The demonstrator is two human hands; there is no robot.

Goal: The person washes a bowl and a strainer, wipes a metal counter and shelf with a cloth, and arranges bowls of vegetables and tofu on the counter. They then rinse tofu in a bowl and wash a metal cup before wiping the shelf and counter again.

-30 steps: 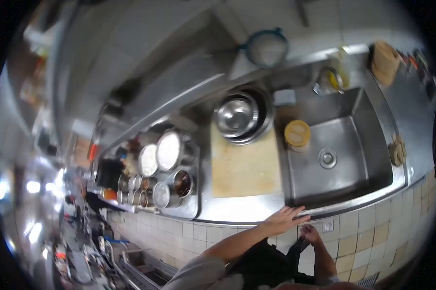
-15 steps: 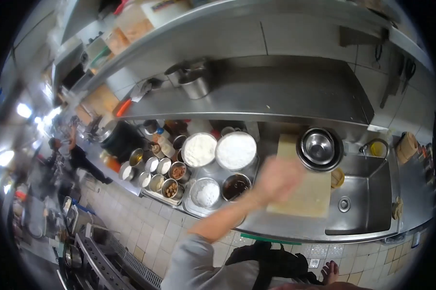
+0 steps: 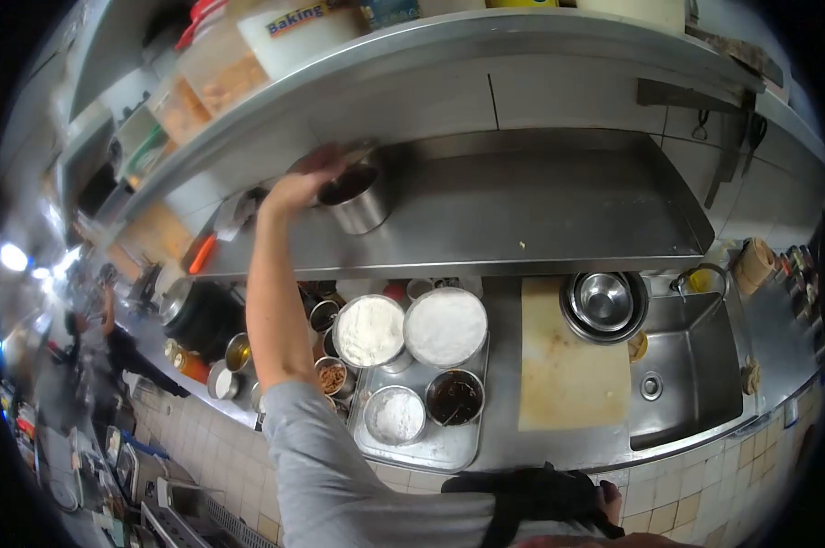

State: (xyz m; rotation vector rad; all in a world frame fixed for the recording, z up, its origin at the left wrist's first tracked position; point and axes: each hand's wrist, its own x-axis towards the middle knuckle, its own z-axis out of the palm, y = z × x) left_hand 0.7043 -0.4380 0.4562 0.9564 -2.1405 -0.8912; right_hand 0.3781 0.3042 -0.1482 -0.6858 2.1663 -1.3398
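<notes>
My left hand (image 3: 310,183) reaches up to the steel shelf (image 3: 522,196), its blurred fingers over the metal pots there. The front steel pot (image 3: 362,205) stands near the shelf's front edge, right beside the hand. Behind it, another pot is mostly hidden by the hand; I cannot tell whether the fingers grip it. Down by the black apron (image 3: 540,498), my right hand (image 3: 611,502) hangs low with loose fingers and nothing visible in it.
Below the shelf, a tray (image 3: 444,447) bears tubs of white powder (image 3: 444,324) and a pot of dark sauce (image 3: 455,397). A cutting board (image 3: 572,379), stacked steel bowls (image 3: 604,301) and a sink (image 3: 691,393) lie to the right. Another person (image 3: 129,347) stands far left.
My left hand has moved from above the cutting board up and left to the pots on the shelf. The view has tilted upward, and my right hand stays low.
</notes>
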